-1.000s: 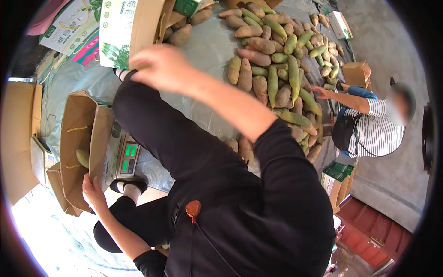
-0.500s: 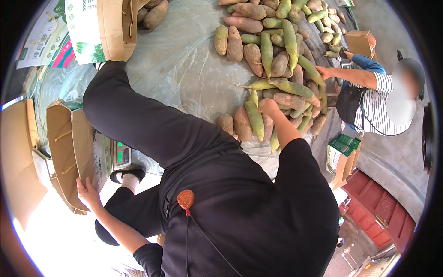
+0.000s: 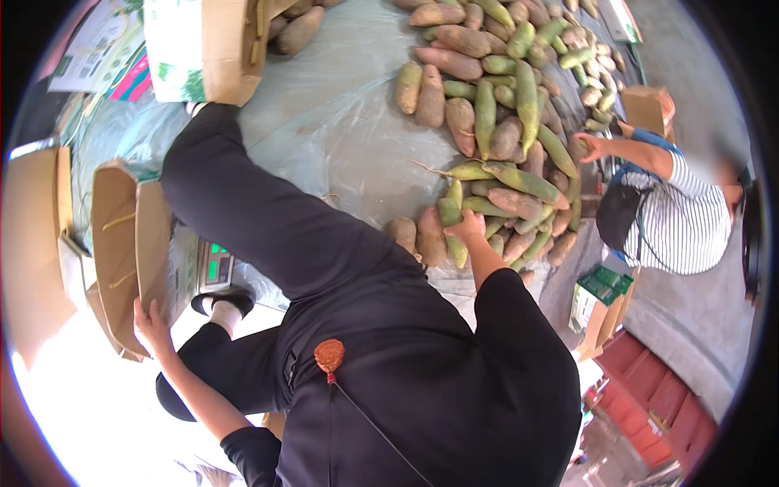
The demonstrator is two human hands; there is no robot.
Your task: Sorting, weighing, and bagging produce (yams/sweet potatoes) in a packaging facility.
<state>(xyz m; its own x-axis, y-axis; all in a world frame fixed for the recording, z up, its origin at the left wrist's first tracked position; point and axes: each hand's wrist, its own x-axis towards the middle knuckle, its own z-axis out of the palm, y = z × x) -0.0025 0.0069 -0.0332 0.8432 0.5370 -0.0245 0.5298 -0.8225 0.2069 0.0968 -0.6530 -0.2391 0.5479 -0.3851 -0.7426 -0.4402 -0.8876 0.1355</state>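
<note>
My left hand (image 3: 151, 329) is at the near rim of an open brown carton (image 3: 114, 213) with yellow cord handles, its fingers pinching the edge. That carton is beside a scale (image 3: 215, 266) with a green lit display, partly hidden by my leg. Over on the right, my right hand (image 3: 467, 228) has its fingers closed round a long green radish (image 3: 449, 213) at the near edge of a heap. The fingertips are partly hidden. Thick reddish-brown roots (image 3: 431, 237) and more green radishes (image 3: 527, 101) make up the heap.
Another upright carton (image 3: 231, 49) stands at the far left, with brown roots (image 3: 300, 31) behind it. Plastic sheeting (image 3: 349, 105) covers the surface. A person in a striped shirt (image 3: 690, 219) is at the right, beside a carton with green packets (image 3: 596, 300). My bent leg (image 3: 243, 187) crosses the middle.
My right hand has moved down and slightly left onto the green radish. The left hand stays at the carton's rim. The other person's hand has shifted away from the heap.
</note>
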